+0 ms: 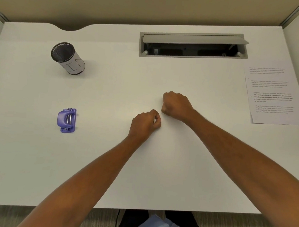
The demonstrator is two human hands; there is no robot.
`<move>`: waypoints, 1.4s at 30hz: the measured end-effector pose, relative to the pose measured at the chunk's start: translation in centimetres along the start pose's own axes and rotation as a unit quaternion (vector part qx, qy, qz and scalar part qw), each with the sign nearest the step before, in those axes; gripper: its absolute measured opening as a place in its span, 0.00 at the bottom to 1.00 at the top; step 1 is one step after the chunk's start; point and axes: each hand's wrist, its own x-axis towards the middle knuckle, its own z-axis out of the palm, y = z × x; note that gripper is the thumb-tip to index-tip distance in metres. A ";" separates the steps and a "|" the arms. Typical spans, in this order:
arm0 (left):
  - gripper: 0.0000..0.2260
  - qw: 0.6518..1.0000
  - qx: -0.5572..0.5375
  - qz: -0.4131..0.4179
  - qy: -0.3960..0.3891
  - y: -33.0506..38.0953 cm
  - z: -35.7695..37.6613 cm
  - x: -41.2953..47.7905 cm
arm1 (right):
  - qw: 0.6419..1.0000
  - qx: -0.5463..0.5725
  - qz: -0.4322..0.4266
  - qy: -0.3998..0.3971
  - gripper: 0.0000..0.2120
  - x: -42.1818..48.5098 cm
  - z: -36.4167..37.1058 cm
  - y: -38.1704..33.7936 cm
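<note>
Left hand (145,124) and right hand (176,104) rest on the desk (110,92), fingers curled into fists, gripping nothing visible; the printed sheet (273,95) lies with its long axis running away from the person.

One punch (66,120), one cup (68,58), one paper (273,95)

The surface (110,95) is plain white. The hole punch (66,120) is violet with silver metal rods. The cup (62,51) is black mesh; its label (76,65) is white with black hand-drawn strokes. The sheet (273,95) is white with blocks of black print. The cable tray (193,38) is grey, its interior black. The partition (136,3) is beige.
</note>
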 end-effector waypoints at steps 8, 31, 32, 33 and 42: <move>0.01 0.998 -0.055 -0.021 -0.002 -0.5 -0.1 0.0 | 0.881 0.456 0.130 0.014 0.04 -1.8 -1.5 4.1; 0.05 0.892 -0.397 -0.193 0.102 -5.7 -7.5 0.4 | 0.760 0.634 0.133 -0.050 0.01 1.6 -2.7 -4.6; 0.05 0.890 -0.398 -0.193 0.113 -6.3 -8.4 0.5 | 0.761 0.634 0.128 -0.055 0.02 2.2 -2.8 -5.6; 0.05 0.888 -0.399 -0.191 0.125 -7.0 -9.4 0.7 | 0.761 0.634 0.123 -0.059 0.02 2.7 -2.8 -6.7; 0.07 0.870 -0.390 -0.203 0.224 -14.0 -18.3 2.3 | 0.777 0.619 0.065 -0.089 0.03 8.9 -4.4 -17.1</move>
